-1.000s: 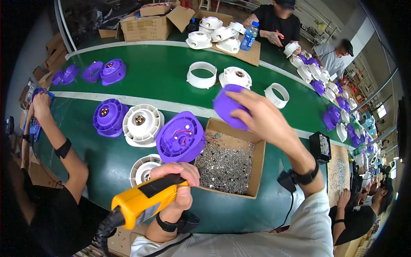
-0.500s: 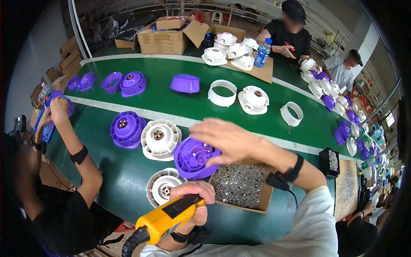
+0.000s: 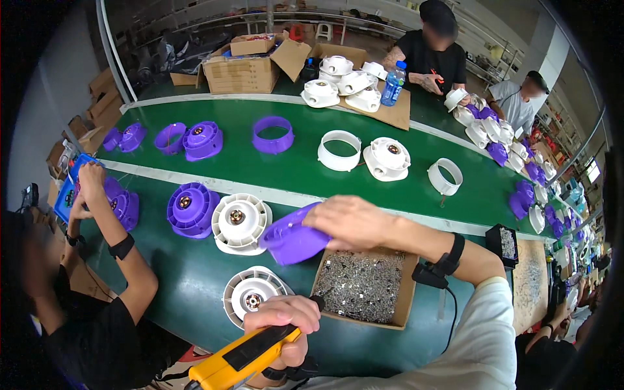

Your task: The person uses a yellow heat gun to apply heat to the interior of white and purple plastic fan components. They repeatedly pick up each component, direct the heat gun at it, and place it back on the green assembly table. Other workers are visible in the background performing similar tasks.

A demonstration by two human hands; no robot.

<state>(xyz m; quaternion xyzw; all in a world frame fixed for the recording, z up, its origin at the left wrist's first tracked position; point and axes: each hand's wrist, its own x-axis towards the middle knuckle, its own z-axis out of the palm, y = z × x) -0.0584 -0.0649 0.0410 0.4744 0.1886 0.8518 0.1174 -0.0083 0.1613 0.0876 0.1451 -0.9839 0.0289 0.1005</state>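
My left hand [image 3: 289, 322] is wrapped around a yellow electric screwdriver [image 3: 244, 357] with a dark grip panel, its black nose pointing at the box of screws. With my right hand [image 3: 351, 222] I grip the right edge of a purple fan housing [image 3: 292, 239], which is tilted up off the table. Its inside is mostly turned from view. Just left of it sits a white finned housing [image 3: 242, 221], and beside that a purple finned housing [image 3: 193, 209]. Another white housing [image 3: 252, 296] lies partly behind my left hand. Below my right forearm is an open cardboard box [image 3: 404, 312] of small metal screws [image 3: 361, 283].
A green belt [image 3: 227, 162] beyond carries purple and white rings and housings. At left, a co-worker's hands [image 3: 90, 185] work over a blue tray [image 3: 65, 198]. A black screw bin [image 3: 502, 244] stands at right. Stacked white housings [image 3: 351, 81] and a blue bottle [image 3: 393, 84] are at the back.
My right hand has come down onto the purple housing and tipped it up; its wired inside has turned away. The screwdriver has moved lower left. A purple ring on the belt has changed its position.
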